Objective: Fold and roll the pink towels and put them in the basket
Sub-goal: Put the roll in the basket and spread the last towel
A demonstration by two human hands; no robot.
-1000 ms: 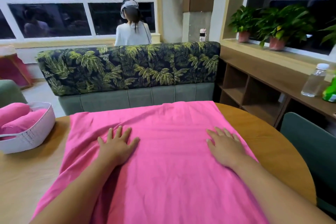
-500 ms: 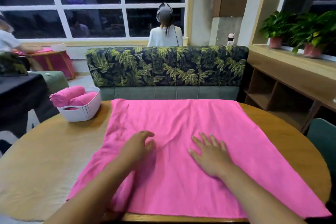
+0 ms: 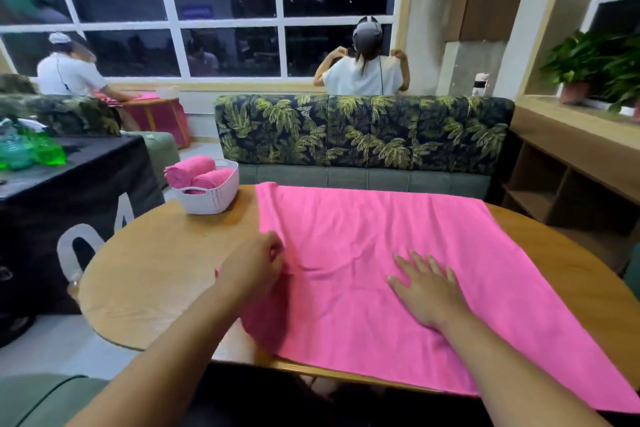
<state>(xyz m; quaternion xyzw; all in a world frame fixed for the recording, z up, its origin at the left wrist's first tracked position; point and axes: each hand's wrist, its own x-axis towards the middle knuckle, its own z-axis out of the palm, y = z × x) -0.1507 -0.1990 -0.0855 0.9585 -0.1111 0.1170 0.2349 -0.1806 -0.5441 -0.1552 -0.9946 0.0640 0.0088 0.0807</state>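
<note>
Standing at the far left of the table [image 3: 156, 270], the basket [image 3: 211, 199] holds two pink rolls [image 3: 190, 168]. Right of it, the left hand [image 3: 256, 267] curls its fingers round the left edge of the spread towel [image 3: 381, 229], bunching the cloth there. The towel lies flat over the table's middle and right, its near edge hanging past the rim. The right hand [image 3: 427, 293] rests on it palm down, fingers straight and spread.
</note>
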